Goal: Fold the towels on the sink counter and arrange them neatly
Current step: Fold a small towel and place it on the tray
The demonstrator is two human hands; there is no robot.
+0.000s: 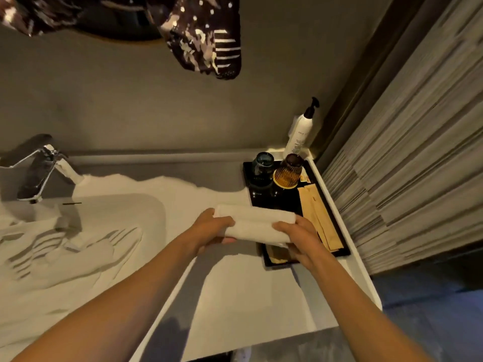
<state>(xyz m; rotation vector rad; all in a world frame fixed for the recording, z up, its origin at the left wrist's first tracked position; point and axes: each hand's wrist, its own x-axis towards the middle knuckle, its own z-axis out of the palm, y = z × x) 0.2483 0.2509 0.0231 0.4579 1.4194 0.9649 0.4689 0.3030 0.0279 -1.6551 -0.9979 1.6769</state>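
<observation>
A small white towel [257, 223], folded into a thick band, is held above the white sink counter [251, 291], just left of a black tray. My left hand [213, 231] grips its left end, thumb on top. Its right end is gripped by my right hand [300, 237], which hovers over the tray's near corner. Both forearms reach in from the bottom of the view. No other towel is visible on the counter.
The black tray [339, 250] at the counter's right holds a blue glass [262, 165], an amber glass [288, 172] and paper-wrapped packets [317, 215]. A pump bottle [300, 129] stands in the back corner. The basin [86, 231] and chrome tap [39, 171] lie left. A wall panel borders the right.
</observation>
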